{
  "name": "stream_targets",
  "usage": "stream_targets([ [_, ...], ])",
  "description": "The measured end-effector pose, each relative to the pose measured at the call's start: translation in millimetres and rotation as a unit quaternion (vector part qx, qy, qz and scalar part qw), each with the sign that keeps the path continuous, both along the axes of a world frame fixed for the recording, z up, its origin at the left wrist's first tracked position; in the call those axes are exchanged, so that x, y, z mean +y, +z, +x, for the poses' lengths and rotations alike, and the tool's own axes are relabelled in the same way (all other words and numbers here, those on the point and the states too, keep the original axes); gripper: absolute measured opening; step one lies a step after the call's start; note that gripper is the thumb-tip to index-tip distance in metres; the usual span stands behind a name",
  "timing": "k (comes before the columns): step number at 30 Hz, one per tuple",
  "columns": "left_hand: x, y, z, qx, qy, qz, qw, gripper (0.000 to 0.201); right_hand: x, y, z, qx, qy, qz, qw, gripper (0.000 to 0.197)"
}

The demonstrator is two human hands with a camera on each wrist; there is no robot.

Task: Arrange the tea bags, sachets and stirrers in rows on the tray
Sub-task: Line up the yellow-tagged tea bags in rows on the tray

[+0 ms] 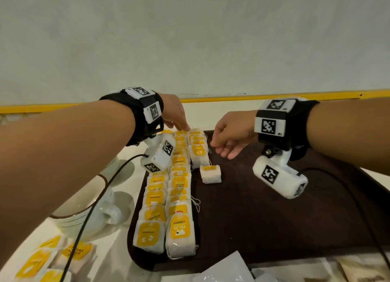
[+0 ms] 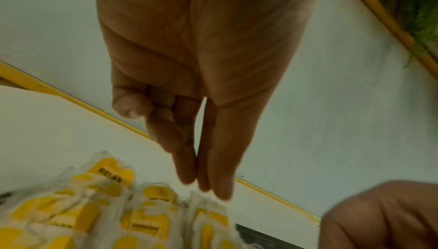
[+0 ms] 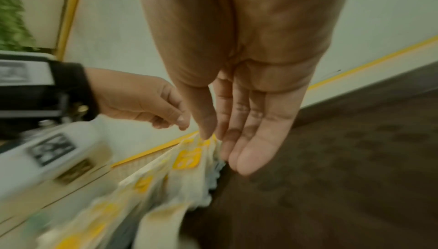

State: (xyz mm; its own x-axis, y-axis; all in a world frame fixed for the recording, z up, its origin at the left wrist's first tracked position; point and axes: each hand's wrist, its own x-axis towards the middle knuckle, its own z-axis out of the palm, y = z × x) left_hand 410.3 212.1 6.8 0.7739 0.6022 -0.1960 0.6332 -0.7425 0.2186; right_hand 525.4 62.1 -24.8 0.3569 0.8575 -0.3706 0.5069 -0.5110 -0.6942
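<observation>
Ahead of you stands a plain pale wall [image 1: 190,39], grey-white and faintly mottled, filling the upper half of the head view. Along its foot runs a yellow strip [image 1: 274,97], from one side to the other. Below it you see a white tabletop [image 1: 130,172]. In the left wrist view, a patch of green foliage [image 2: 421,15] shows beyond the yellow edging, blurred. The light falls soft and even over the wall, with faint shadows on the tabletop.
</observation>
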Motion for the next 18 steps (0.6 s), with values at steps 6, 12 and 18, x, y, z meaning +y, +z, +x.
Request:
stream_targets([
  [6,-20.5,1.5,-4.3,0.116,-0.029,0.028,0.992,0.037,-26.4,-12.7,-21.3,0.002,0.073,-0.04,0.997,0.026],
  [12,-26.7,-13.3,-0.5,0.086,-0.029,0.024,0.996,0.021,-26.2,-19.0,-31.8,0.032,0.026,0.01,0.999,0.04],
  [18,-27.0,-19.5,5.4,0.053,-0.028,0.032,0.998,0.019,-22.6,-20.5,-36.1,0.058,-0.003,0.038,0.998,0.038],
])
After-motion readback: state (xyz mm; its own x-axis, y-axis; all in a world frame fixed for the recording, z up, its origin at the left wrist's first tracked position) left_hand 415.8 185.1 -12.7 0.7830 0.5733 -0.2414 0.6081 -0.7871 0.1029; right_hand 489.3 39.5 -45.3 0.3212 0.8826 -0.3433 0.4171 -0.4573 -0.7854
